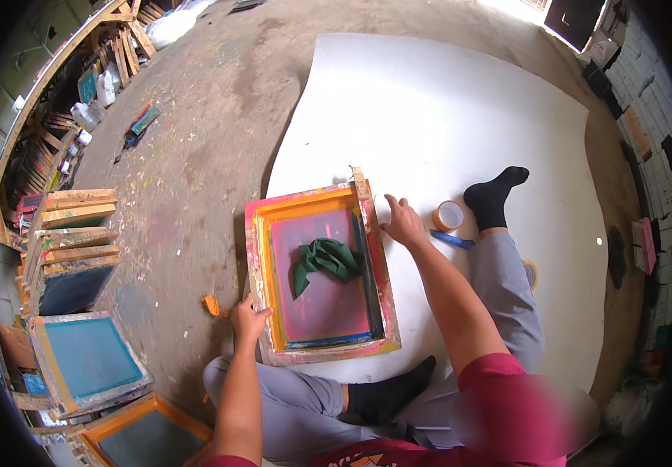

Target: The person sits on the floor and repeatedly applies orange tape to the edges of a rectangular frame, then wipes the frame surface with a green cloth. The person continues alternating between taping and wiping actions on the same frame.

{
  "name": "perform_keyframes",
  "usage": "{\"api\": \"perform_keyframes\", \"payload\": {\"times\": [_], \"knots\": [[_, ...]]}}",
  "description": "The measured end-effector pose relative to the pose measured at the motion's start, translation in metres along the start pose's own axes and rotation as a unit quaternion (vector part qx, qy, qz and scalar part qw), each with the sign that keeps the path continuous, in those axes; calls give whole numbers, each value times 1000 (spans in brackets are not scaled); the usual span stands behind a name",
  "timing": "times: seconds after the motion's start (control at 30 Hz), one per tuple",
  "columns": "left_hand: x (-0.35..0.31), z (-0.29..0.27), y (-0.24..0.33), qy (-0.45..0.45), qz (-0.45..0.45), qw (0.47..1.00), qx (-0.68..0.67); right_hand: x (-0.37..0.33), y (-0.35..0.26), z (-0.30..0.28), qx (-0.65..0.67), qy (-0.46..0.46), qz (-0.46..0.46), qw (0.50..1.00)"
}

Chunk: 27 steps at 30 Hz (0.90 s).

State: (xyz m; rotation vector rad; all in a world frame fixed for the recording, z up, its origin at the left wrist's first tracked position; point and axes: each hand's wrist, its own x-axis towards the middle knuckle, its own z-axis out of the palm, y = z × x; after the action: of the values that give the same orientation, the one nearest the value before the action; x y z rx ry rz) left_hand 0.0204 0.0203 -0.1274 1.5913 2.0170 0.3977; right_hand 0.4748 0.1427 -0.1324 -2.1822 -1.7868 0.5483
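A screen printing frame [255, 257], paint-stained pink and orange, lies before me partly on a white sheet. A crumpled dark green cloth [325, 263] rests on its mesh. My left hand [249, 319] grips the frame's lower left side, thumb on top and the other fingers mostly hidden. Beside the upper right side, my right hand [404, 222] is held with thumb and index finger apart, nothing visible between them. Its thumb is close to the frame's edge; whether it touches I cannot tell. A small wooden block [360, 184] sits at the frame's top right corner.
The white sheet [445, 101] covers much of the floor. Near my right foot are a tape roll [449, 216] and a blue strip-like object [452, 239]; another roll [531, 274] is by my leg. More screens [91, 358] stand at left. An orange scrap [213, 306] lies nearby.
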Motion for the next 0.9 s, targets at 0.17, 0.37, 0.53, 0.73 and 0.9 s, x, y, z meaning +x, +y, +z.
{"api": "perform_keyframes", "payload": {"times": [0.17,0.37,0.53,0.73,0.9], "knots": [[-1,1,-6,-11,-13,1000,-22,47,-2,-7,-41,-105,-74,991],[2,6,-17,-5,-11,999,-37,49,6,11,84,-12,-117,990],[1,3,-7,0,-3,999,-39,47,12,36,73,54,-46,995],[5,9,-19,-3,13,999,-44,27,60,20,126,157,5,980],[6,14,-22,8,11,1000,-17,-5,68,-17,253,213,33,943]]}}
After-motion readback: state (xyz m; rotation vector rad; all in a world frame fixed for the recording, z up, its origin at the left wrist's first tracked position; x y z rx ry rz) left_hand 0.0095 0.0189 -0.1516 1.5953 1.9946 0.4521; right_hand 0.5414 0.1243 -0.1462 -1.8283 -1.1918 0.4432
